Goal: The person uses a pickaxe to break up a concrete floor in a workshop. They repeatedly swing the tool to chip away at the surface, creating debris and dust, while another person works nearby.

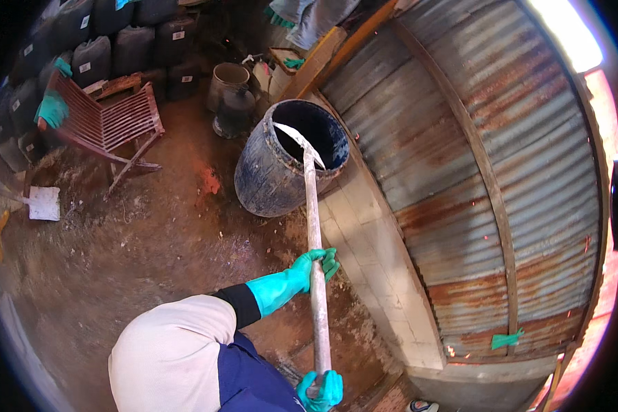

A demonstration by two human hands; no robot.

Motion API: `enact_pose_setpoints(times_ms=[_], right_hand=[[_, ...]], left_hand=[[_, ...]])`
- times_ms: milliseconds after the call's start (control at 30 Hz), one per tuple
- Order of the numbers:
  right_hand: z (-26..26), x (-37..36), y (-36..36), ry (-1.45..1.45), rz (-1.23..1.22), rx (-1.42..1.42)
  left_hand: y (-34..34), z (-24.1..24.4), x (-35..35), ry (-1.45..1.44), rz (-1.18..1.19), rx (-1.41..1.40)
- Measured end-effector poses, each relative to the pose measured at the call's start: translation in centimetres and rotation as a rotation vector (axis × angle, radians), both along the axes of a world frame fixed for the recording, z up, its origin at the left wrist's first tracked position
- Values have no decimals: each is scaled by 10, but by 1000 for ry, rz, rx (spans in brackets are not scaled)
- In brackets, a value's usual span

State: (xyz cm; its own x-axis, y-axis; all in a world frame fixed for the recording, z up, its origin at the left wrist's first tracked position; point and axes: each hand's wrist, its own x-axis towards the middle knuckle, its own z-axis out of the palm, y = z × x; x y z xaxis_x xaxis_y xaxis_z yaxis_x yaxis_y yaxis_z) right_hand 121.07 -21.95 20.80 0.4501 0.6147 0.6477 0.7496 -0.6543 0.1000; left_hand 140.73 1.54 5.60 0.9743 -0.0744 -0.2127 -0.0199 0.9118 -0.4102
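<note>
Both my hands, in green rubber gloves, grip the pale wooden handle (313, 206) of a long-handled hoe or shovel. My left hand (314, 269) holds it around the middle, fingers curled about the shaft. Close to my body, my right hand (321, 390) is wrapped around the handle's lower end. At the far end, the white-coated blade (299, 138) lies crosswise over the mouth of a dark plastic barrel (270, 172). The barrel leans, with its opening turned towards me. Its inside is dark, and the contents cannot be made out.
A rusty corrugated metal wall (453, 170) rises above a low block wall (365, 257) on the right. A slatted wooden chair (129, 118) stands at left, before stacked black jerrycans (134, 51). Behind the barrel are a bucket (230, 74) and a dark container (235, 110).
</note>
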Motion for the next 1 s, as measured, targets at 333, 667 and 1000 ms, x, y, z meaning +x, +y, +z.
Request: enact_pose_setpoints(times_ms=[333, 667, 1000], right_hand=[[22, 64, -14, 1999, -467, 1054], [-137, 130, -59, 1617, -535, 153], [-144, 105, -85, 1175, -777, 1]], left_hand=[[6, -26, 16, 270, -92, 289], [10, -45, 54, 377, -194, 692], [-66, -1, 52, 189, -159, 865]])
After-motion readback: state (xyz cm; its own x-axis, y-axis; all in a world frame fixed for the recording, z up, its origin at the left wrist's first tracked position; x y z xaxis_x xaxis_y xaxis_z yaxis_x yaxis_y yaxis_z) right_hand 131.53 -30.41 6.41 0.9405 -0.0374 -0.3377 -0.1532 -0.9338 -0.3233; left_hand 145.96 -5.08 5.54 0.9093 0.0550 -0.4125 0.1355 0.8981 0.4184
